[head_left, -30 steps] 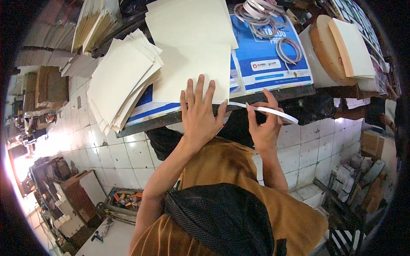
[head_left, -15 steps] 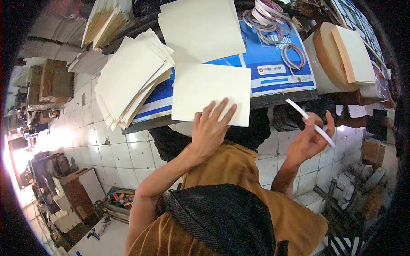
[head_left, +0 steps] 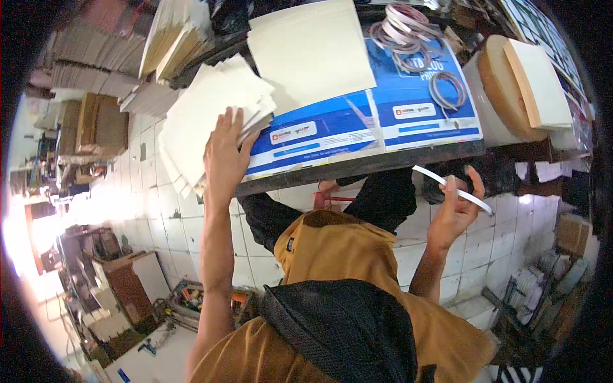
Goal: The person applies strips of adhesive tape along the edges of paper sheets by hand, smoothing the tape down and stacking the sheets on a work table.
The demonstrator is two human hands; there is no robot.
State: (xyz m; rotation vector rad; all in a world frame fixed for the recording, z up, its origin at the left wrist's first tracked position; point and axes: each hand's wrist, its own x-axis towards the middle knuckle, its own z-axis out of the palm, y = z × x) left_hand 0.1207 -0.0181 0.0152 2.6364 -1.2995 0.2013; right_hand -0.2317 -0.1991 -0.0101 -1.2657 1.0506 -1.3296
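Note:
My left hand lies with its fingers stretched out on the fanned stack of cream sheets or thin booklets at the table's left end. Its thumb points toward the blue sheet. My right hand is raised off the table's front edge, its fingers closed around a narrow, slightly curved white strip. Whether that is a loose strip or a thin roll seen edge-on, I cannot tell. Farther back, a second cream pile rests on the blue printed sheet.
Several thin tape rolls are heaped at the back, with another roll closer in. At the right stand a wide roll and a cream block. Paper stacks sit back left. The dark table edge runs above my lap.
My left hand has moved left from the table's middle onto the fanned stack. The cream booklet under it has gone from the middle, uncovering blue print. My right hand still holds the strip.

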